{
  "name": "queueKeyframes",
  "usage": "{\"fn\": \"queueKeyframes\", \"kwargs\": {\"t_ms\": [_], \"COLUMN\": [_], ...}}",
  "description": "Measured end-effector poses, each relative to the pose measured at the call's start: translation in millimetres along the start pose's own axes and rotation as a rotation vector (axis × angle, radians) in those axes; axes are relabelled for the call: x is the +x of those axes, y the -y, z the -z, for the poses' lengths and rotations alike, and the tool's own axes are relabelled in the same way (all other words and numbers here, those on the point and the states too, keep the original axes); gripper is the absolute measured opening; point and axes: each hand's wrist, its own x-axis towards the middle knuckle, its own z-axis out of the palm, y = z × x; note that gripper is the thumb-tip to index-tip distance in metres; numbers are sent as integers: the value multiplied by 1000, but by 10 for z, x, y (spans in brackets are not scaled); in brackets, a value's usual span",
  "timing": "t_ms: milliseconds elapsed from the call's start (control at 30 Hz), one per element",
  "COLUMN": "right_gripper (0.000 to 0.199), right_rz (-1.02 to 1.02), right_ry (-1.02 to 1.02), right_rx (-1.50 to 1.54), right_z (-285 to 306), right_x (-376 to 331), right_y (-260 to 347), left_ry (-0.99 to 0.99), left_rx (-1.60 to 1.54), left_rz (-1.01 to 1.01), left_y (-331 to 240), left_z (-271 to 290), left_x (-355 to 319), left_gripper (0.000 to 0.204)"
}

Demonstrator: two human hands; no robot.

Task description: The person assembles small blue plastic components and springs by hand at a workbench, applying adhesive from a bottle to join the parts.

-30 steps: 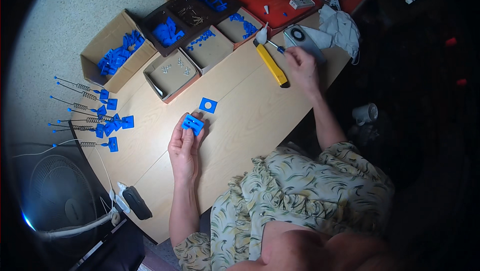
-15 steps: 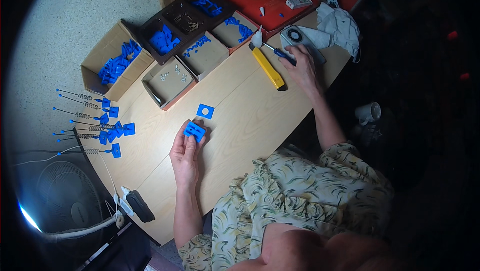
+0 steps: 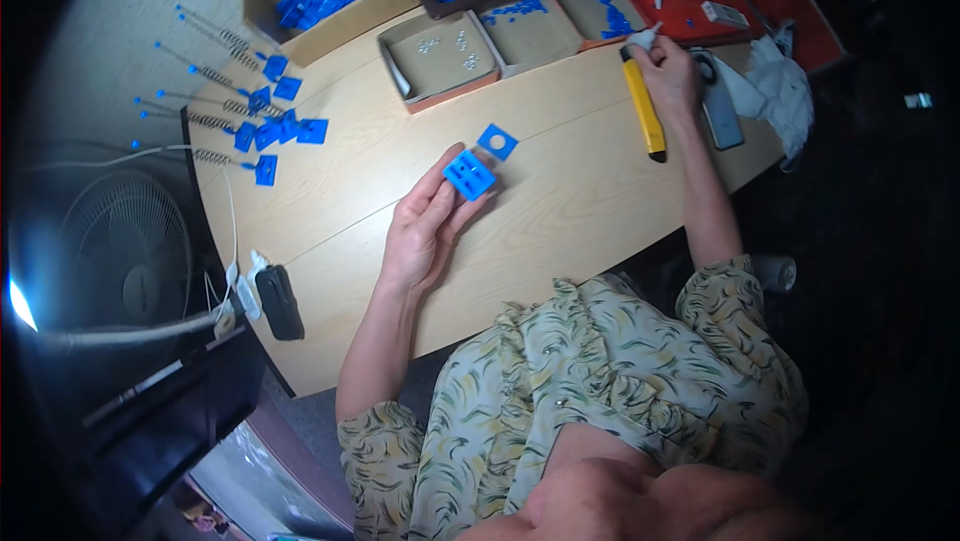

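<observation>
My left hand [image 3: 425, 226] is closed around a blue plastic block [image 3: 469, 175] with slots in its face, held just above the table. Beside its fingertips lies a flat blue square plate [image 3: 497, 142] with a round hole. At the far right, the fingers of my right hand [image 3: 670, 79] are closed on a small white bottle [image 3: 643, 39] with a pointed tip. A yellow utility knife [image 3: 645, 111] lies right next to that hand, and a phone [image 3: 722, 113] is on its other side. The screwdriver is out of sight.
Open boxes [image 3: 440, 91] with small clear and blue parts line the far edge, beside a carton [image 3: 270, 11] of blue pieces. Spring-and-wire assemblies [image 3: 240, 106] with blue bases lie at the left. A black case [image 3: 280, 301], cables and a fan [image 3: 130, 261] are nearer.
My right hand has moved from the blue-handled screwdriver to the small white bottle and closed on it. The left hand keeps the blue block, tilted differently. The whole view has shifted.
</observation>
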Motion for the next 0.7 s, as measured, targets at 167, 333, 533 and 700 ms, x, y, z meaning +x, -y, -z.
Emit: {"fn": "queueKeyframes", "kwargs": {"t_ms": [167,333,533,700], "right_gripper": [23,21,22,23], "right_rz": [50,72,202,329], "right_ry": [-118,-122,137,290], "right_rx": [146,435,723,748], "right_z": [35,0,-165,-292], "right_x": [-57,-186,-626,-834], "right_y": [53,74,314,352], "left_ry": [48,-21,-329,-437], "left_rx": [-52,249,827,1282], "left_rz": [1,-64,-344,-628], "left_y": [-4,-19,-57,-47], "left_z": [2,81,327,177], "left_x": [-22,-49,-12,67], "left_gripper": [53,44,20,13]}}
